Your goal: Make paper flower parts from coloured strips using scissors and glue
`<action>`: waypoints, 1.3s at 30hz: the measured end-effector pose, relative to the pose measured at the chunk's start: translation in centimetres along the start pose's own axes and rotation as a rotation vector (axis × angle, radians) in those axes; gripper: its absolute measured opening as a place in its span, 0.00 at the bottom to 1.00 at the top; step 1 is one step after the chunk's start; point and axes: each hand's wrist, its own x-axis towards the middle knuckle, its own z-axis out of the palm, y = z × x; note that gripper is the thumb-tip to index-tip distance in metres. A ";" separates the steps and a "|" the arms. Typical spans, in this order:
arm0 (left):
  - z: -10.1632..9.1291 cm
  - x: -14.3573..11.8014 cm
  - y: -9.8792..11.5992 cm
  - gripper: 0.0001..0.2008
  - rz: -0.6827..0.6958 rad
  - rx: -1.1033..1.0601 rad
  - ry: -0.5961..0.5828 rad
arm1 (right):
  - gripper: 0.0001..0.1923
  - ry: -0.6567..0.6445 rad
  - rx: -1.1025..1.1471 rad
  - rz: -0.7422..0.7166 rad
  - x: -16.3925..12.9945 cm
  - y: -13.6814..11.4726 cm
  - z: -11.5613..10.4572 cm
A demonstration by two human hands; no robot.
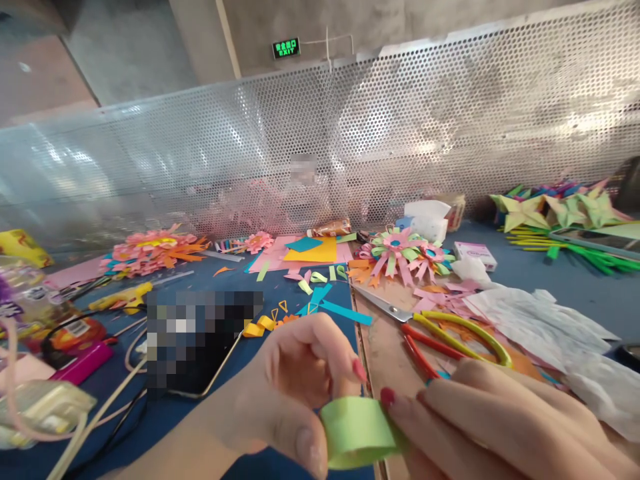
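Note:
A light green paper strip [357, 427] is bent into a loop low in the middle of the head view. My left hand [300, 373] holds its left side, with the thumb in front and the curled fingers behind. On the loop's right end, the fingers of my right hand [500, 420] are pressed together; the exact pinch is partly hidden. Just beyond my right hand lie scissors [400, 315] with yellow and red handles. Small light green paper loops [320, 277] and blue paper strips [345, 312] rest further back on the table.
A phone [215, 353], cables and a yellow glue gun [123, 298] lie to the left. Paper flowers [397, 250] stand at the back, near a perforated metal screen [280, 127]. Crumpled white tissue [530, 320] spreads on the right.

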 end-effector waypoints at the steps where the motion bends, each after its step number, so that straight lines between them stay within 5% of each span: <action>1: 0.0 0.0 0.2 0.22 -0.004 -0.002 0.021 | 0.07 0.017 -0.011 0.002 0.0 0.1 0.1; 8: 1.0 0.6 1.3 0.13 -0.021 -0.022 0.200 | 0.13 -0.105 0.239 0.021 0.1 1.3 0.2; 12: 0.8 0.8 1.1 0.13 -0.074 -0.033 0.236 | 0.08 -0.240 0.327 0.005 -0.6 1.6 0.4; 39: 0.0 0.9 0.9 0.11 -0.230 0.038 0.346 | 0.10 -0.248 0.374 0.090 -1.1 1.3 1.5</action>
